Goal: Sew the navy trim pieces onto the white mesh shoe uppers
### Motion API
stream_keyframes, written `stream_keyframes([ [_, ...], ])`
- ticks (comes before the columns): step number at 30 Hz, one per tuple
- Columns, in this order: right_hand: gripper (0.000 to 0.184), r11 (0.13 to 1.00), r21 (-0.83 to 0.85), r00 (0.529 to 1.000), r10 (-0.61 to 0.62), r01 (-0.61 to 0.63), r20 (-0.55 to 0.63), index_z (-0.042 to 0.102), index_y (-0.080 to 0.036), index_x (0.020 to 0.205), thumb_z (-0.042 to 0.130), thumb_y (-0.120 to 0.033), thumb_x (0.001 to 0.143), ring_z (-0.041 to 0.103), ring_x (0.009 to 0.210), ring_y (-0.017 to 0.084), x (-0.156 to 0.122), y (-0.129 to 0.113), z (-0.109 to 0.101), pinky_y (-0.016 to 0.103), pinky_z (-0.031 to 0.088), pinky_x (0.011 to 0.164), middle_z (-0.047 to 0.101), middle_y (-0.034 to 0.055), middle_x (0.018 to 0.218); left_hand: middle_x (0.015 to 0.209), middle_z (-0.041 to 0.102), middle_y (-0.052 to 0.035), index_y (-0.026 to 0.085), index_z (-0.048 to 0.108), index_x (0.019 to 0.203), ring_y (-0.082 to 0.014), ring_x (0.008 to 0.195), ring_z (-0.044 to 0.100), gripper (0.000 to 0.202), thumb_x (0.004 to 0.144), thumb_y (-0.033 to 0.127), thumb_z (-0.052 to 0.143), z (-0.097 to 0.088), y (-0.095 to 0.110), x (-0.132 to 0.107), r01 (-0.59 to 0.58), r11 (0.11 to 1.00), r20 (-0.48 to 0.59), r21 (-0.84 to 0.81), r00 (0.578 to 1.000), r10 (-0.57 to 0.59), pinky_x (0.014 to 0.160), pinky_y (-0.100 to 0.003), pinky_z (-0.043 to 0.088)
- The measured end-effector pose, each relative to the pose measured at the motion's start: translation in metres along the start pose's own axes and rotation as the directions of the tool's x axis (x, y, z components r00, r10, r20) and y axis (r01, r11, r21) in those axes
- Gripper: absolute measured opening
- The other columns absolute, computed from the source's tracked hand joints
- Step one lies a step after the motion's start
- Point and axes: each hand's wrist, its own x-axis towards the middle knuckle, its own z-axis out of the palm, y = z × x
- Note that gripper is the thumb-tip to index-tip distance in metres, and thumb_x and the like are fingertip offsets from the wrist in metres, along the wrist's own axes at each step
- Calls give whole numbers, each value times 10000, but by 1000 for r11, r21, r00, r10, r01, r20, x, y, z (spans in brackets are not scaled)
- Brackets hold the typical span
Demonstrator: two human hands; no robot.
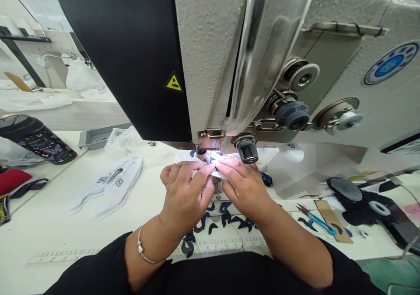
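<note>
My left hand (pixel 185 192) and my right hand (pixel 244 183) meet under the head of a grey sewing machine (pixel 213 59). Both pinch a small white fabric piece (pixel 218 172) with their fingertips, right at the needle and presser foot (pixel 202 154). The fingers of each hand are pressed together on the piece. A silver bracelet (pixel 142 249) circles my left wrist. Several dark blue cut shapes (pixel 226 218) lie on the table just below my hands. Most of the white piece is hidden by my fingers.
A stack of white cut pieces (pixel 111 185) lies to the left. A dark patterned bottle (pixel 39 140) lies further left. Blue thread snips (pixel 316 218) and a brown card strip (pixel 331 220) sit at right. A printed ruler (pixel 226 244) runs along the table's front edge.
</note>
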Motion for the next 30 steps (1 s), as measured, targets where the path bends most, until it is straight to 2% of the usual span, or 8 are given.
stream_keyframes([
  [7, 328, 999, -51, 1000, -15, 15, -1, 643, -174, 1217, 538, -105, 914, 632, 1099, 223, -2, -7, -3, 419, 468, 1037, 707, 69, 1163, 965, 690, -67, 245, 736, 1016, -269, 924, 611, 221, 810, 184, 685, -2, -1, 2, 1, 1000, -16, -5, 1000, -1, 883, -487, 377],
  [12, 331, 999, -17, 999, -38, 38, -16, 639, -164, 1203, 546, -79, 898, 636, 1096, 225, -1, -8, -5, 417, 500, 1015, 711, 78, 1162, 926, 705, -44, 253, 731, 956, -266, 919, 635, 129, 834, 227, 697, -5, -4, 7, -15, 1000, -33, 6, 999, 15, 912, -499, 376],
  [19, 255, 998, 44, 998, -41, 44, -57, 624, -169, 1081, 562, -45, 867, 646, 1061, 226, -4, -6, -4, 416, 526, 978, 714, 81, 1109, 892, 728, 7, 226, 662, 931, -209, 856, 670, 84, 862, 187, 690, -10, -11, 19, -144, 989, 95, 11, 985, 143, 929, -438, 419],
  [21, 250, 998, 53, 997, -42, 46, -63, 616, -173, 1071, 568, -43, 864, 646, 1062, 227, -5, -5, -3, 419, 523, 980, 712, 80, 1111, 870, 730, 7, 216, 645, 917, -197, 820, 675, 84, 858, 177, 690, -8, -14, 22, -195, 981, 83, 15, 978, 193, 908, -415, 437],
  [26, 239, 996, 82, 995, -34, 42, -91, 618, -183, 1045, 579, -40, 857, 648, 1049, 226, -6, -4, -1, 420, 527, 968, 714, 75, 1099, 815, 724, 9, 212, 618, 876, -174, 746, 669, 137, 813, 135, 713, 1, -25, 24, -283, 959, -51, 5, 958, 283, 903, -396, 465],
  [30, 242, 995, 94, 995, -25, 34, -100, 630, -199, 1037, 576, -45, 858, 652, 1054, 218, -6, -3, -1, 419, 530, 968, 722, 68, 1094, 825, 716, -2, 213, 623, 902, -175, 789, 667, 139, 822, 120, 689, 2, -28, 24, -321, 946, 12, -35, 947, 322, 876, -368, 489],
])
